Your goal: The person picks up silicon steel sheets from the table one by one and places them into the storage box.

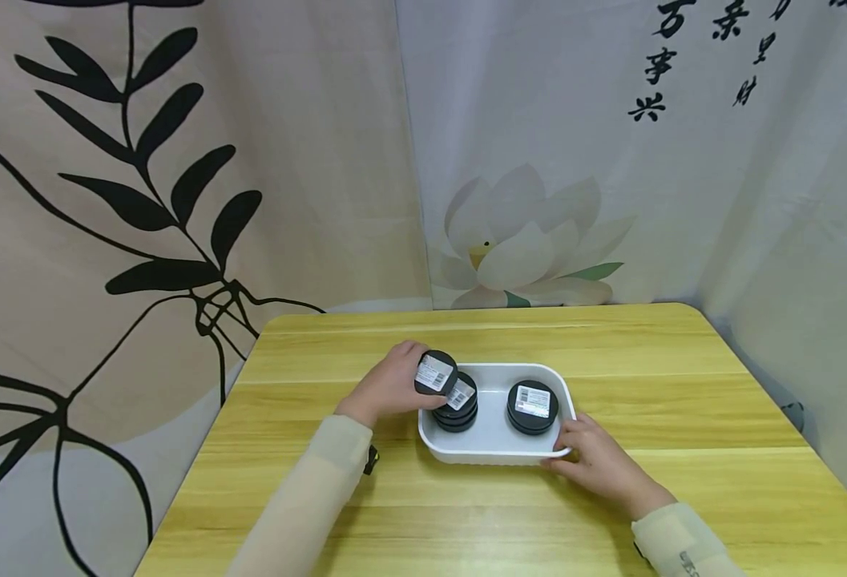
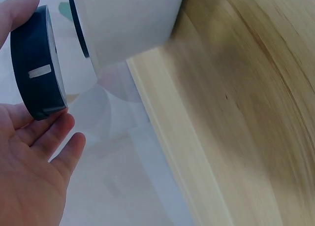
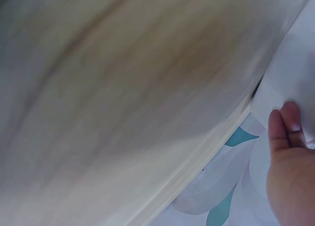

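Observation:
My left hand [image 1: 393,381] pinches a flat black round container [image 1: 435,373] with a white printed label, tilted above the left end of a white tray [image 1: 491,457]. The left wrist view shows this container [image 2: 37,63] edge-on between the thumb and fingers, with a small pale strip on its side. Just below it, inside the tray, is a stack of similar black containers [image 1: 456,418]. Another black labelled stack [image 1: 533,407] sits in the tray's right half. My right hand [image 1: 599,457] grips the tray's front right corner; in the right wrist view, fingers [image 3: 279,132] lie along its white wall.
The tray stands on a yellow wood-grain table [image 1: 394,513] with rounded far corners. Behind the table hangs a pale curtain [image 1: 336,160] printed with black leaves, a lotus and written characters. More pale cloth [image 1: 812,264] hangs along the right side.

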### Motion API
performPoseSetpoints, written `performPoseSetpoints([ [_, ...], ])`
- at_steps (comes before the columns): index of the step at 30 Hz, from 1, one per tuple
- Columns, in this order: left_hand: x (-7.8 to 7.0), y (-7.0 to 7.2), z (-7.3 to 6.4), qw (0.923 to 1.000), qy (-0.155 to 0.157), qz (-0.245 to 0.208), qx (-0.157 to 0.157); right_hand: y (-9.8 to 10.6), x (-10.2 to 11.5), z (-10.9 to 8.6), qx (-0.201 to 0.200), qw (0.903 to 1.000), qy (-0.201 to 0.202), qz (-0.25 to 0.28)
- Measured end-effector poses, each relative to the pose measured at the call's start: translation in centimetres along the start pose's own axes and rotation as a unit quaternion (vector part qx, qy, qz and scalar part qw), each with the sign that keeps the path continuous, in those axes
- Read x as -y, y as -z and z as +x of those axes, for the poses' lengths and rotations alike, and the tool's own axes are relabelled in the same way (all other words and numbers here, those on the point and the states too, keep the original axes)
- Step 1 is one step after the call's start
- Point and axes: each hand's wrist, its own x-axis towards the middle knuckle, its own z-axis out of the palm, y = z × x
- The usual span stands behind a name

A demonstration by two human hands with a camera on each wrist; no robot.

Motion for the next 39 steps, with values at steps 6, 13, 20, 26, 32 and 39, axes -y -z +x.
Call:
performPoseSetpoints([
  [6, -0.8, -0.2, 0.2, 1.0000, 0.000, 0.001, 0.007, 0.0, 0.1, 0.0, -0.004, 1.0000, 0.002, -0.002],
  [13, -1.3, -0.6, 0.5, 0.9999, -0.005, 0.005, 0.016, -0.1, 0.0, 0.0, -0.006, 1.0000, 0.003, -0.003],
  [20, -2.2, -0.8, 0.6, 0.9995, -0.019, 0.002, 0.024, 0.0, 0.0, -0.1, 0.002, 1.0000, -0.003, -0.004],
  [26, -2.9, -0.9, 0.8, 0.9992, -0.031, 0.014, 0.020, 0.0, 0.0, -0.1, -0.003, 1.0000, 0.003, 0.000],
  [32, -3.5, -0.7, 0.9, 0.9986, -0.037, 0.024, 0.028, -0.1, 0.0, 0.0, -0.006, 1.0000, 0.005, 0.000],
  [39, -4.1, -0.6, 1.3, 0.9965, -0.058, 0.025, 0.054, -0.1, 0.0, -0.1, -0.011, 0.9999, 0.011, -0.001],
])
